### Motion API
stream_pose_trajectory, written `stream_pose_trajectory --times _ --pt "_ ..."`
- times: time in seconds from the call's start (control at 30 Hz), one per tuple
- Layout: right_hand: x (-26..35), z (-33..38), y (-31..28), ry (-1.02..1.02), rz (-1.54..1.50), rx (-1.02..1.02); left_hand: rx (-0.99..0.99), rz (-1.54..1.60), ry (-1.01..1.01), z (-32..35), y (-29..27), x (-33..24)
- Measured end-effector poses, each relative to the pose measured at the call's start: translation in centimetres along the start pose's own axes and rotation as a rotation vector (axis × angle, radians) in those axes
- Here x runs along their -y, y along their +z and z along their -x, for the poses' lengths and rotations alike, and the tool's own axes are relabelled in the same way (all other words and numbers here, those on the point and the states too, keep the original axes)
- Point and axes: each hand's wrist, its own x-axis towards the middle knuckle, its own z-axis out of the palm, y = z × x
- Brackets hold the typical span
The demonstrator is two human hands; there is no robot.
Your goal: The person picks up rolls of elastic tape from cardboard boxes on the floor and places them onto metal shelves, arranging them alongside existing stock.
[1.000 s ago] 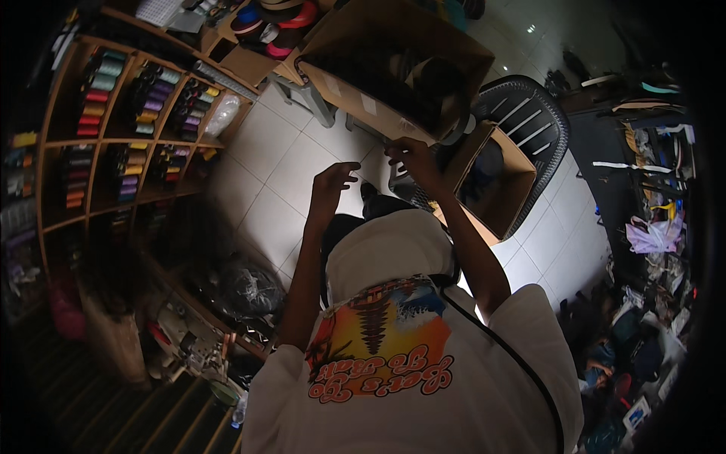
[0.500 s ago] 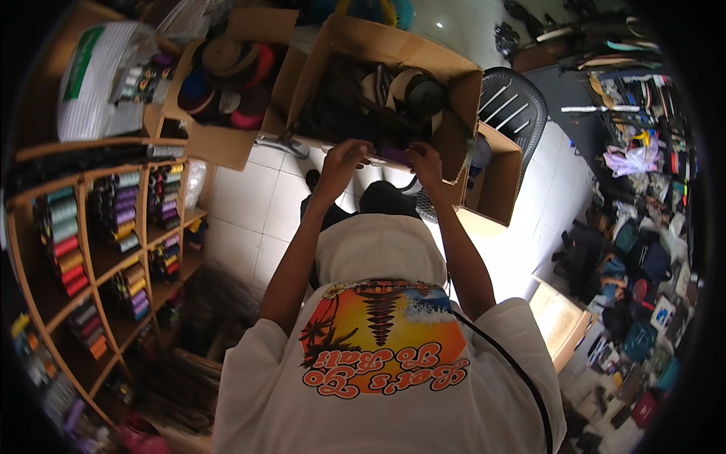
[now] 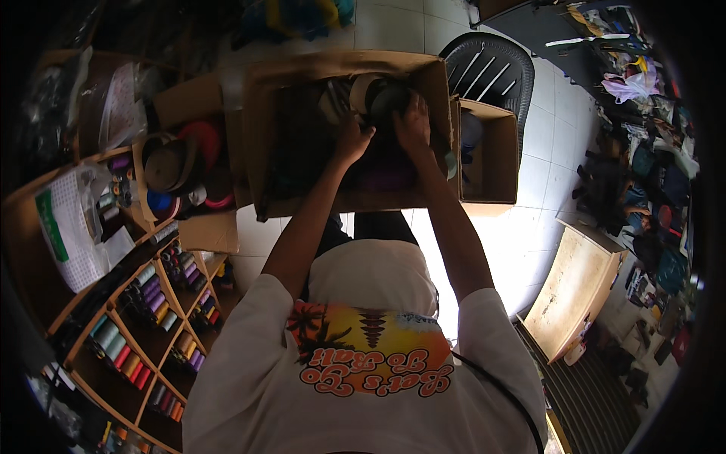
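Note:
Both my arms reach forward into a large open cardboard box (image 3: 257,136) filled with dark caps and fabric. My right hand (image 3: 414,122) lies against a dark round cap (image 3: 387,97) at the box's far right corner, fingers curled over its edge. Beside it, my left hand (image 3: 352,141) dips among the dark items just left of that cap; its fingers are partly hidden, so its grip is unclear. A pale cap (image 3: 355,89) shows behind the hands. My white printed T-shirt (image 3: 363,340) fills the lower middle.
A smaller open cardboard box (image 3: 495,155) adjoins on the right, with a black plastic chair (image 3: 491,64) behind it. Left is a box of hats (image 3: 178,170) and wooden shelves of thread spools (image 3: 140,318). A wooden board (image 3: 571,291) and heaped clothes (image 3: 643,159) lie at the right.
My hands have gone from the box's near rim deeper inside to the dark cap. The view has tilted so the box sits straight ahead.

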Motion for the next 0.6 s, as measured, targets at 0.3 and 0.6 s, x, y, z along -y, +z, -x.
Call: stream_pose_trajectory --times 0.3,0.6 --pt "-6.2 -2.8 5.1 0.193 -0.32 0.161 0.056 -0.017 -0.009 -8.0 4.8 2.1" --pt "-6.5 5.1 8.6 0.204 -0.089 0.084 -0.013 0.677 -0.259 -3.2 3.9 4.6"
